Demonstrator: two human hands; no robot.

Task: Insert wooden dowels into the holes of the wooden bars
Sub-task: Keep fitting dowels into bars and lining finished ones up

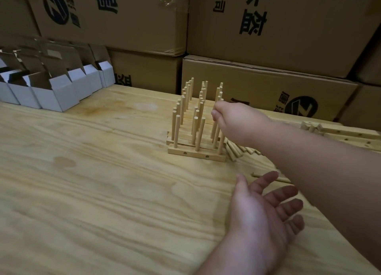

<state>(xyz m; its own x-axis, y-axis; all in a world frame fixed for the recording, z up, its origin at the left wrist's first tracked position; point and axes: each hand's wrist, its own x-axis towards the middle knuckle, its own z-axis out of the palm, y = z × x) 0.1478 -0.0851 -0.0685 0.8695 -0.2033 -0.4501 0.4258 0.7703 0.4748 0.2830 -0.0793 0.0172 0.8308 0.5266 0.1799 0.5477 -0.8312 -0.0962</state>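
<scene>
Stacked cardboard cartons (268, 27) wall in a pale plywood table (92, 182). Near its far middle, wooden bars (195, 154) lie in a row, dowels (176, 130) standing upright in their holes. Right hand (233, 118) reaches over the bars' right end, fingers curled on the rightmost front dowel (216, 136), apparently pinching it; contact is partly hidden. Left hand (266, 211) hovers nearer than the bars, palm up, fingers spread, holding nothing. Loose dowels (239, 150) lie right of the bars; white boxes (53, 89) sit far left.

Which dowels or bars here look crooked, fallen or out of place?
In the nearest bar, the middle dowel leans, while the left dowel stands straight. The right hand grips a dowel on the right side. Loose dowels lie beside the bars.
</scene>
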